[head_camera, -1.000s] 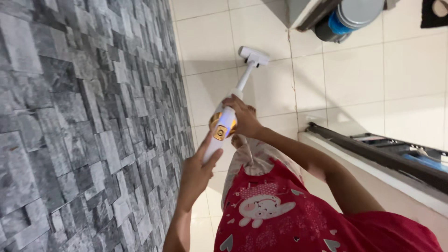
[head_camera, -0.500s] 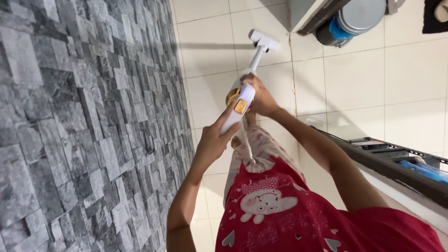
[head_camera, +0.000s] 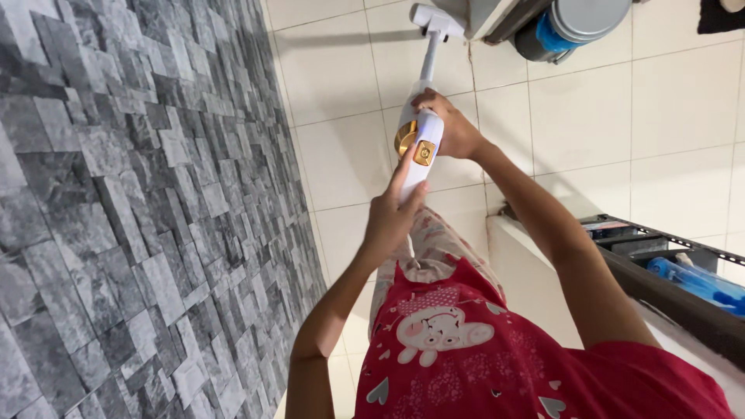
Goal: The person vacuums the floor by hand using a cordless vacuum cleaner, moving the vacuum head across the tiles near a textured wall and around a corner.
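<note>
Both hands are wrapped around the white-and-gold stick vacuum (head_camera: 417, 147), the left hand (head_camera: 392, 221) low on the handle to steer and the right hand (head_camera: 450, 128) higher to push, its floor head (head_camera: 436, 19) flat on the tiled floor (head_camera: 341, 140) beside the grey stone wall (head_camera: 132, 202).

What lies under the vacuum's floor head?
White floor tiles lie under the floor head. A grey cabinet corner overlaps its far end, hiding the floor there.

A tiled room in a home.
Pale floor tiles (head_camera: 590, 116) spread beyond both hands, a grey stone-pattern wall (head_camera: 132, 202) runs left of the left hand, and a lidded bucket (head_camera: 578, 23) stands beyond the right hand.
</note>
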